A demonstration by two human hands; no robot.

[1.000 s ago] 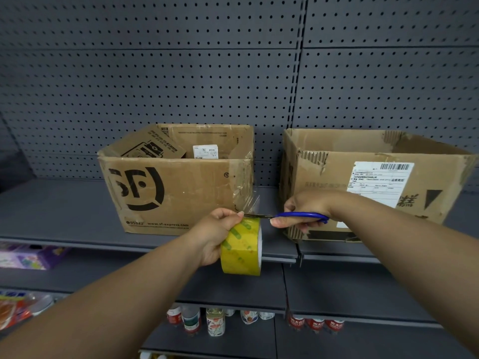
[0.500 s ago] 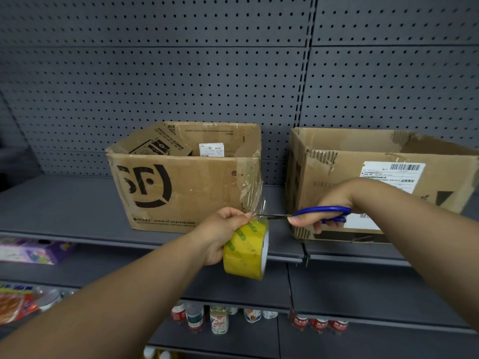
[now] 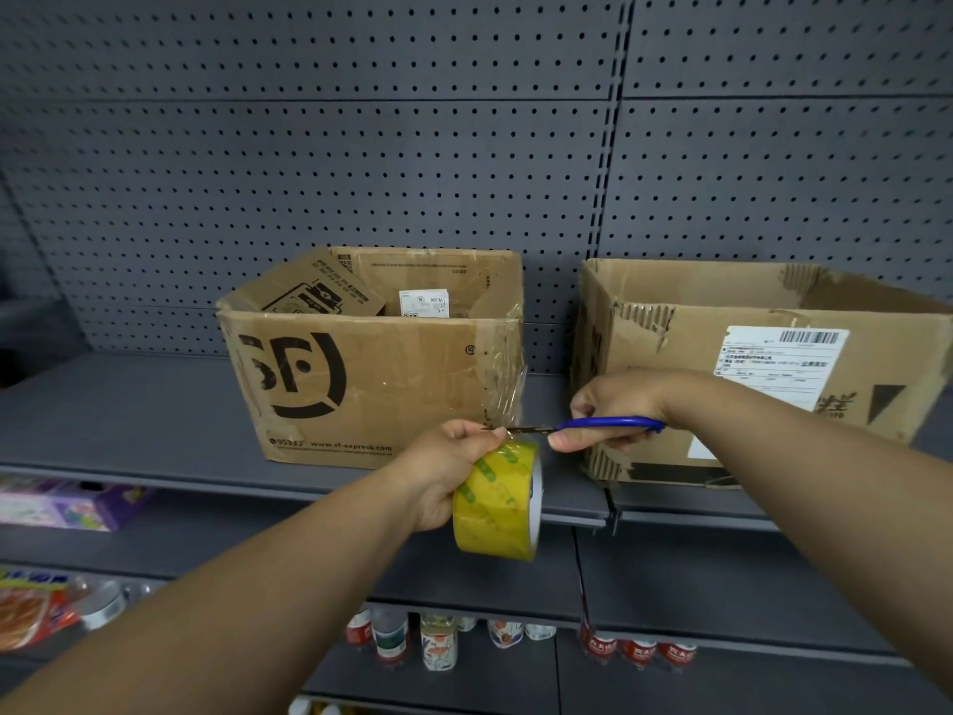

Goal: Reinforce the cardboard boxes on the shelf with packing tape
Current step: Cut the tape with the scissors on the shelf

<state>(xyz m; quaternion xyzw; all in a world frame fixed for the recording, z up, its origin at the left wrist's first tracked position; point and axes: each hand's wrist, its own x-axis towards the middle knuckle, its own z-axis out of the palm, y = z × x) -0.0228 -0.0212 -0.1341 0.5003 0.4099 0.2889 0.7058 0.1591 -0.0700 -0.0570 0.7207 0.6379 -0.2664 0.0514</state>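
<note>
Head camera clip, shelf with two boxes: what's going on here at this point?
A person is taping the left cardboard box on a grey shelf. The left hand holds a yellow tape roll just below the box's front right corner, where clear tape is stuck and runs down to the roll. The right hand holds blue-handled scissors, blades at that strip beside the roll, apparently cutting it. The right box, torn at its corner, shows no fresh tape.

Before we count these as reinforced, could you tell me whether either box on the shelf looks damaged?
Yes. The right box has torn cardboard at its upper front-left corner, exposing the corrugation, with more tearing at the lower left edge. The left box has wrinkled clear tape down its front-right corner, the loose lower end hanging free.
</note>
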